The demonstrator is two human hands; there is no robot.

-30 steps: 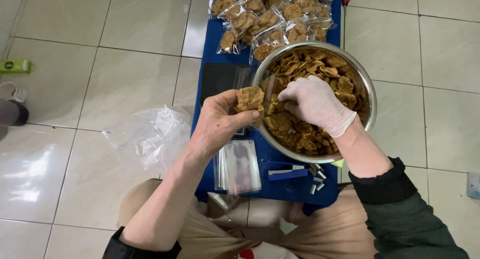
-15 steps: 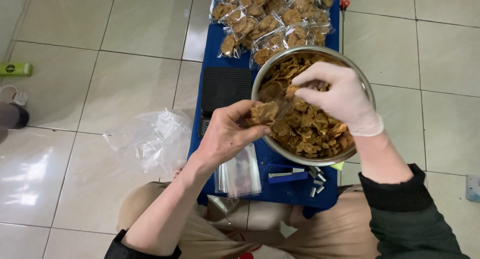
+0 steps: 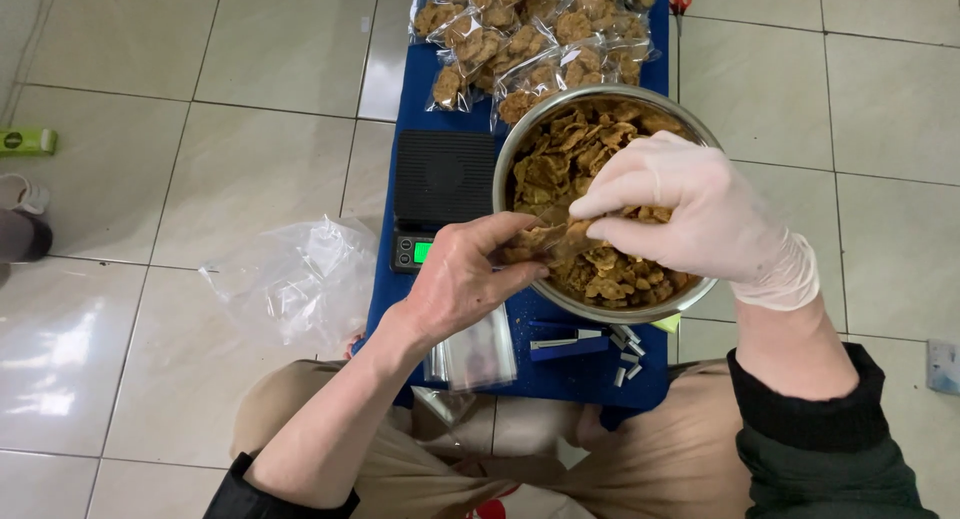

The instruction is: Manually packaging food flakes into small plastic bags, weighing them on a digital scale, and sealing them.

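- Blue worktop [image 3: 590,374], near edge: small stack of clear empty bags [image 3: 478,351], a blue stapler [image 3: 568,344] and loose staple strips [image 3: 626,357].
- Left hand [image 3: 455,279], bare, fingers pinched on a small clear bag holding brown crisps [image 3: 545,241] at the near rim of the steel bowl [image 3: 600,204].
- Right hand [image 3: 685,214], white glove, fingers closed on crisps at that bag's mouth.
- Black scale [image 3: 443,194] just left of the bowl.
- Far end: filled bags [image 3: 535,34] piled.
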